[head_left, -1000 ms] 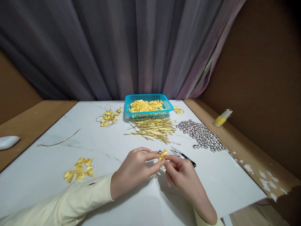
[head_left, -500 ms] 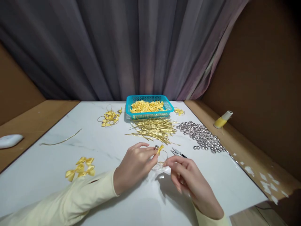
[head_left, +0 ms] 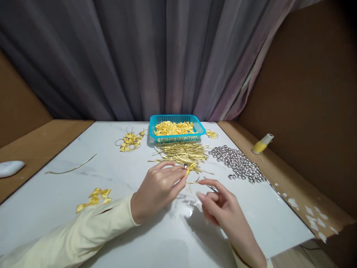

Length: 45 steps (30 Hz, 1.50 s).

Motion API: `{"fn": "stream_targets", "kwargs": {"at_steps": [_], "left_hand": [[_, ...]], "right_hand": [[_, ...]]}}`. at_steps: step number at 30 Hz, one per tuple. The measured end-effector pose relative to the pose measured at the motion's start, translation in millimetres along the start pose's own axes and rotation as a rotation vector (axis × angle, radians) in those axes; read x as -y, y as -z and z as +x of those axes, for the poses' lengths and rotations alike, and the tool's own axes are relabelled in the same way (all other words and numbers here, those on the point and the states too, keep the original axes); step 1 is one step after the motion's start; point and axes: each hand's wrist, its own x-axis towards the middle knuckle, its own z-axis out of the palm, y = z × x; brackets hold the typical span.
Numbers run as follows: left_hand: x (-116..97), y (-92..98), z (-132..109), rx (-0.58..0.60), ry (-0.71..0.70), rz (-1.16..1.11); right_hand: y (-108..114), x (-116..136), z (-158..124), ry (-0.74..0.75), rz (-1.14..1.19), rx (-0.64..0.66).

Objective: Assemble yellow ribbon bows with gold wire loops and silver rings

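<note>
Bow point(head_left: 191, 168) with silver bead point(head_left: 185, 166) between pinched left fingers point(head_left: 177, 174), right fingers point(head_left: 214, 183) apart

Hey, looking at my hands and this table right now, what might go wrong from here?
The yellow bow is held only at the fingertips of your left hand, so it might slip. The snips lie close beyond your right hand, so a finger could catch a blade. The silver beads reach the right edge of the tabletop, so a nudge might send some off.
</note>
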Motion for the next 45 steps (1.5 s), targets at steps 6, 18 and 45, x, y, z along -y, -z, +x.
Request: {"fn": "stream_targets", "kwargs": {"at_steps": [6, 18, 45], "left_hand": [[-3.9, 4.2, 18.5, 0.022, -0.152, 0.07], [33.0, 16.3, 53.4, 0.221, -0.321, 0.461], [19.8, -9.8, 2.7, 0.551, 0.813, -0.829]], "right_hand": [[-6.8, 5.1, 11.2, -0.014, 0.015, 0.131], [36.7, 14.7, -3.4, 0.108, 0.124, -0.241], [33.5, 13.5, -8.8, 0.089, 0.433, 0.019]]}}
